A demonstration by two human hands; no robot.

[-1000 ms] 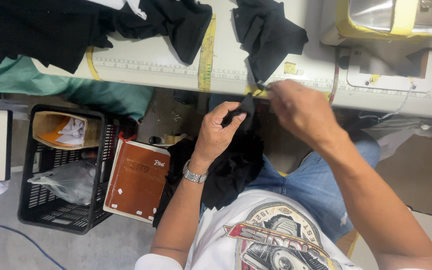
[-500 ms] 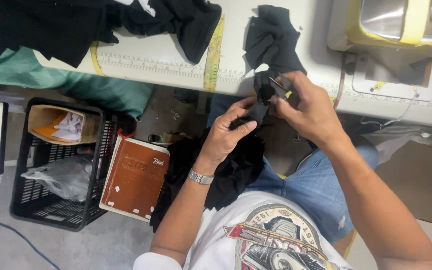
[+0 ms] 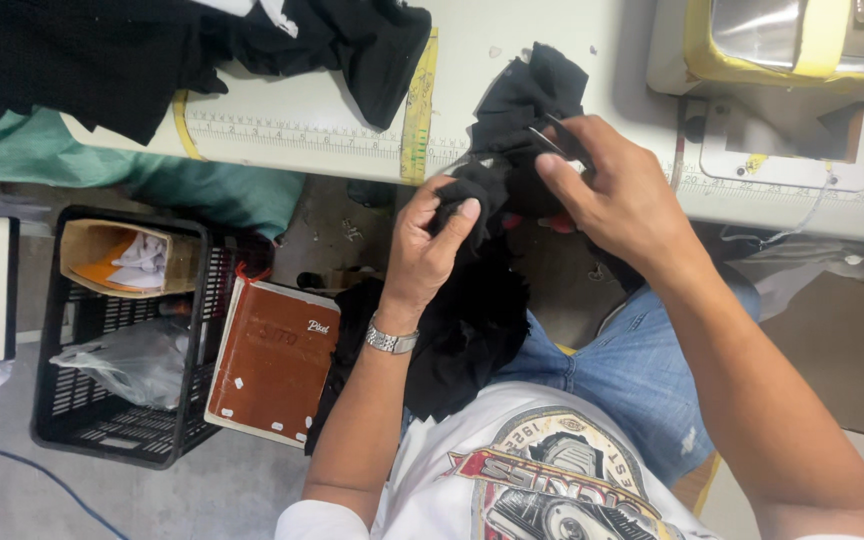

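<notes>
Black fabric piece held at the table edge, left hand pinching it, right hand closed on small snips (blades partly hidden). Trimming appears underway; next cut needs taut cloth.

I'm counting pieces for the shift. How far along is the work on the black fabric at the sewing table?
Looks done, at a guess: a heap of black fabric lies on the table's left end. In hand: the left hand pinches a small black piece while the right hand works small snips at it. Left: more black cloth rests on the lap.
</notes>
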